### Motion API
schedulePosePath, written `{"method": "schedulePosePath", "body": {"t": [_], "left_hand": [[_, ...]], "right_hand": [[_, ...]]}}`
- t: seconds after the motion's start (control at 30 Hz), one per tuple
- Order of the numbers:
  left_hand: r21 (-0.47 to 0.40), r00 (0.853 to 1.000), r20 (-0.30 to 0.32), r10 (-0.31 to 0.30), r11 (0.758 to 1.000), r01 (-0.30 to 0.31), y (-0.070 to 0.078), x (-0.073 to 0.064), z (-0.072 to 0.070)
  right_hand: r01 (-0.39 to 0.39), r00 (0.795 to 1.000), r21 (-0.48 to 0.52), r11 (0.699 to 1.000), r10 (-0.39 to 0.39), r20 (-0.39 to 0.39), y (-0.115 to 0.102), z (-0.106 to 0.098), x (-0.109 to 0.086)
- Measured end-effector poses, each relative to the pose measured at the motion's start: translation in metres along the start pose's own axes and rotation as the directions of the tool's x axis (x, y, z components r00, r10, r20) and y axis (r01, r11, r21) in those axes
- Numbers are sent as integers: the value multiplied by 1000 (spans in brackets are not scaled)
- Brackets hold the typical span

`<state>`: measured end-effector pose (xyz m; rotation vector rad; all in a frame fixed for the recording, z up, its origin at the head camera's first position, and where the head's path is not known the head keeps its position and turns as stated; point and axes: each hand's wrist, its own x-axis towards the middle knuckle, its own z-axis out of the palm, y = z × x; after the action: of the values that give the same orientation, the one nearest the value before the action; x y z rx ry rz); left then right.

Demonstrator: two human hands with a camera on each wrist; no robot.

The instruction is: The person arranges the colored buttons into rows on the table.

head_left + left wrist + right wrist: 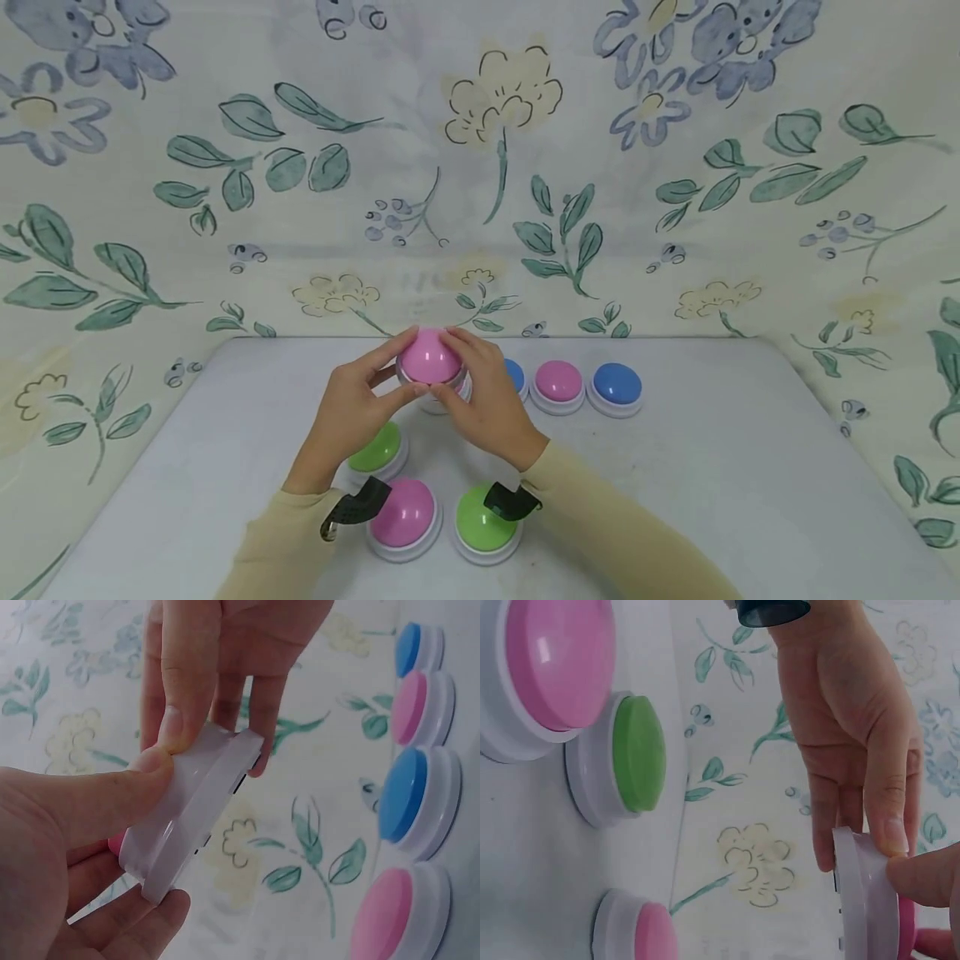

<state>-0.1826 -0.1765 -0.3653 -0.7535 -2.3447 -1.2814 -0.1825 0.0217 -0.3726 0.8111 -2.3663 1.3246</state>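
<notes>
Both hands hold a pink push button with a white base, lifted above the far part of the table. My left hand grips its left side, and my right hand grips the right, the thumbs meeting at the near edge. In the left wrist view the white base stands tilted between the fingers, its underside turned away. The right wrist view shows the same button edge-on, both thumbs pressing its side. Below and behind it, another pink button is mostly hidden by the hands.
Along the back of the white table stand a half-hidden blue button, a pink button and a blue button. Nearer are a green button, a pink button and another green button. Floral cloth hangs behind.
</notes>
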Motion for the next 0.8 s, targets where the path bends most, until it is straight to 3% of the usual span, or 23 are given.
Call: {"method": "schedulePosePath", "body": {"t": [0.5, 0.8], "left_hand": [[67, 994, 86, 69, 995, -75, 20, -4, 42], [43, 990, 127, 55, 997, -61, 35, -6, 72]], "right_hand": [[-23, 995, 64, 998, 29, -97, 21, -26, -47], [-9, 991, 42, 999, 14, -132, 34, -49, -76]]}}
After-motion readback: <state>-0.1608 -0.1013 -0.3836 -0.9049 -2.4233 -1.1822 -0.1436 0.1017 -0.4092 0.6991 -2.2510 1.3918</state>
